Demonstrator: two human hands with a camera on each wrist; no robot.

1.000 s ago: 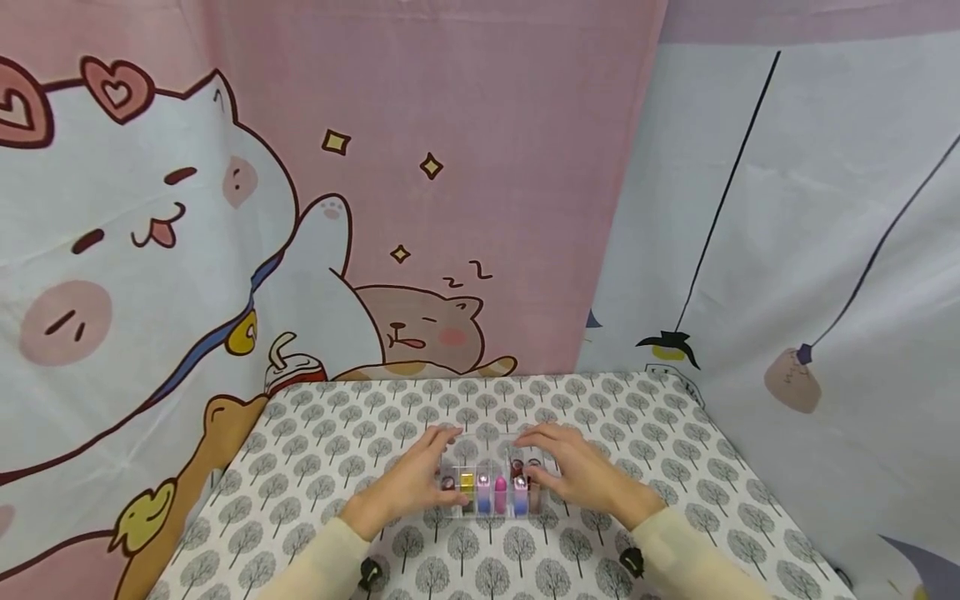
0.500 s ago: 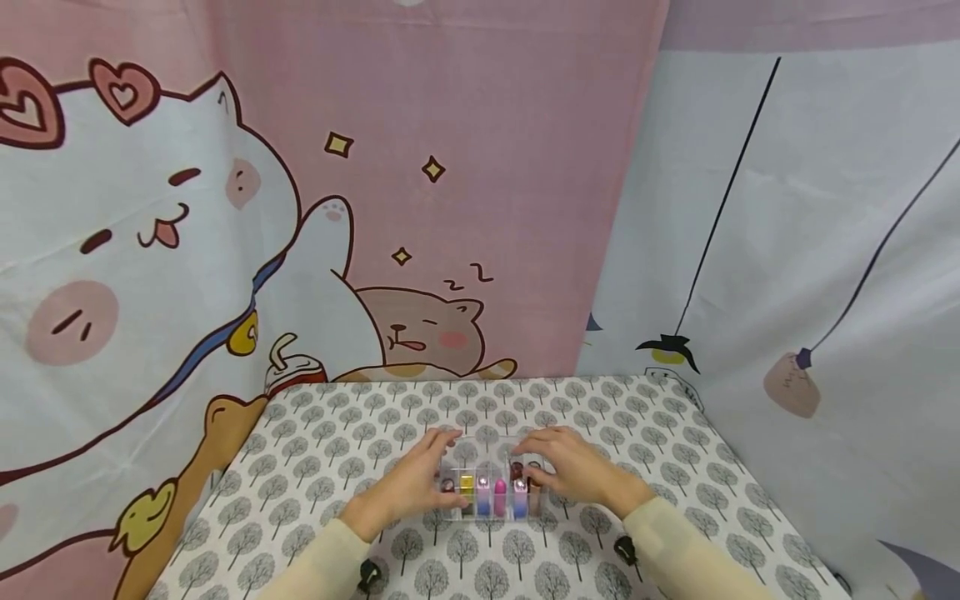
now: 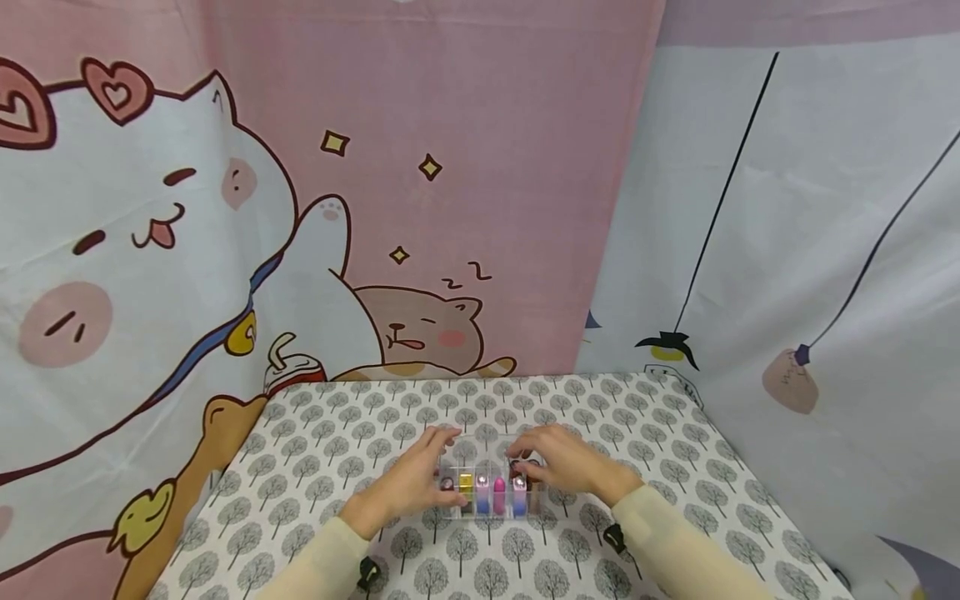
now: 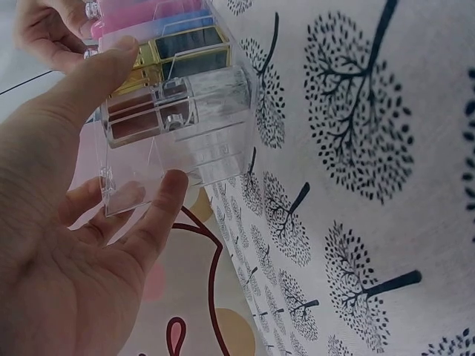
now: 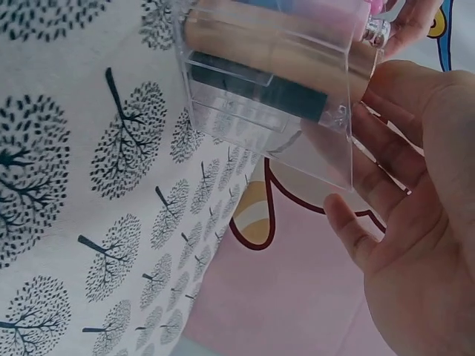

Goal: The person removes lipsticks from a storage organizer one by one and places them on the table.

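A clear divided organizer (image 3: 491,517) on the table holds several lipstick tubes. My left hand (image 3: 412,479) grips its left end, thumb at the front near a gold-capped tube (image 4: 193,48) and fingers spread along the side. Beside that stands a tube with a brown-and-clear body (image 4: 137,122). The middle of the front row has a bright pink tube (image 3: 500,497) and pink-and-blue tubes (image 3: 482,500). My right hand (image 3: 570,465) curves over the right end, thumb touching the top of a tan tube (image 5: 274,48), with a dark tube (image 5: 252,89) behind it. Whether its fingertips pinch a tube is hidden.
White cloth printed with grey trees (image 3: 405,546) covers the table. A pink hanging (image 3: 480,167) with cartoon cats stands behind, and a pale curtain (image 3: 862,208) with printed lamps runs along the right.
My right hand has shifted slightly left over the organizer, its thumb and forefinger drawing closer around the tube tops. The left hand and the organizer stay in place.
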